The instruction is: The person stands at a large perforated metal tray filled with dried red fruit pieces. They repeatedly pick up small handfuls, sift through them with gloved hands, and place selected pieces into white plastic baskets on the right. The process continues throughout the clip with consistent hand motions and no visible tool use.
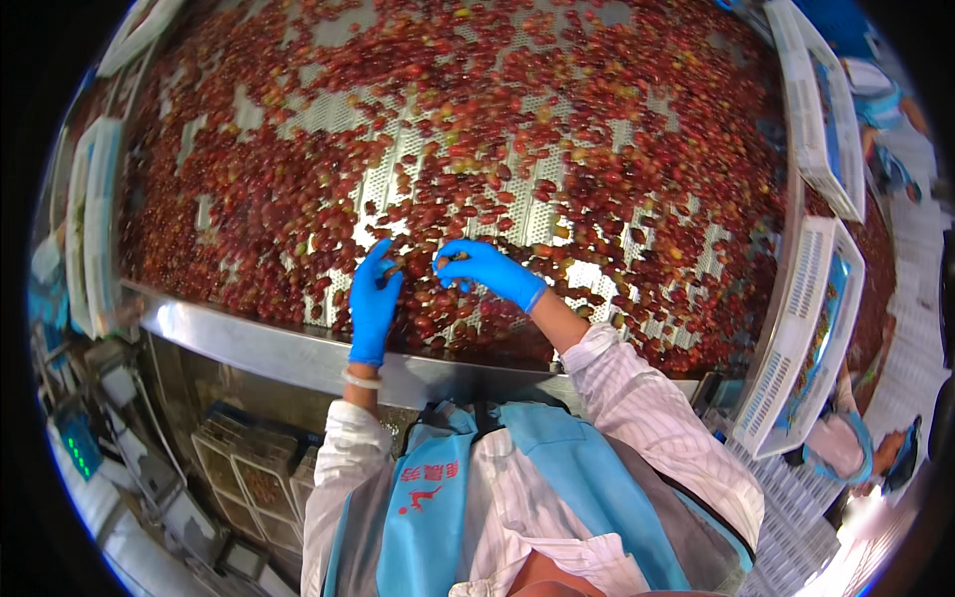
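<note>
Small oval red fruits, likely jujubes [283,179], lie loosely spread over a perforated metal conveyor belt [392,175], a few yellow or green. My left hand [373,295], in a blue glove, is just over the belt's near edge with thumb and fingers curled; whether a fruit is between them is unclear. To its right, my right hand [489,272], gloved in the same blue, pinches a small brownish-red fruit [445,261] at its fingertips. More fruits lie right beneath both hands.
A metal rail [246,339] borders the belt's near side. White plastic crates [780,358] rest along the right edge, another crate [97,224] on the left. Below left are stacked crates [246,477] and a green-lit display [78,448]. Other people [843,448] are at the right.
</note>
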A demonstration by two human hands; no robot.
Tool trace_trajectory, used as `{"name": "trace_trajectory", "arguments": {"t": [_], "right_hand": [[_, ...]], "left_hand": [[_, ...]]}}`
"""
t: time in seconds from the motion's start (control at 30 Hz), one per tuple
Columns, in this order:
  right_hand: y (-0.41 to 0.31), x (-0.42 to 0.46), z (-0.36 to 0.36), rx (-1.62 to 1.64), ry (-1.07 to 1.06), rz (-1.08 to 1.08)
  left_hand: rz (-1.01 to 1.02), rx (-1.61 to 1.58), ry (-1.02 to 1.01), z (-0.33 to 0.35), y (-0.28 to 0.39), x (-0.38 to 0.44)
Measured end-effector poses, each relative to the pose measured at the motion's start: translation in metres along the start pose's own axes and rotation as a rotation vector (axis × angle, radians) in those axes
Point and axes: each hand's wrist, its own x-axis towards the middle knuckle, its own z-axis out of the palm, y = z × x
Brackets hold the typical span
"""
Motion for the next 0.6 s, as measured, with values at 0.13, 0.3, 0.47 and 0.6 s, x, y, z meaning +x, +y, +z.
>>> {"name": "trace_trajectory", "arguments": {"t": [0.13,0.3,0.47,0.6], "right_hand": [[-0.002,-0.035,-0.023,0.357,-0.127,0.018],[-0.018,-0.049,-0.032,0.237,-0.004,-0.117],[-0.045,-0.065,-0.025,0.043,0.195,-0.035],[-0.054,-0.06,-0.003,-0.076,0.311,-0.005]], "left_hand": [[-0.201,-0.36,-0.095,-0.003,0.024,0.001],[-0.437,-0.794,-0.204,0.013,0.052,0.003],[-0.276,-0.59,-0.31,0.025,0.075,0.001],[-0.266,-0.68,-0.413,0.03,0.09,0.007]]}}
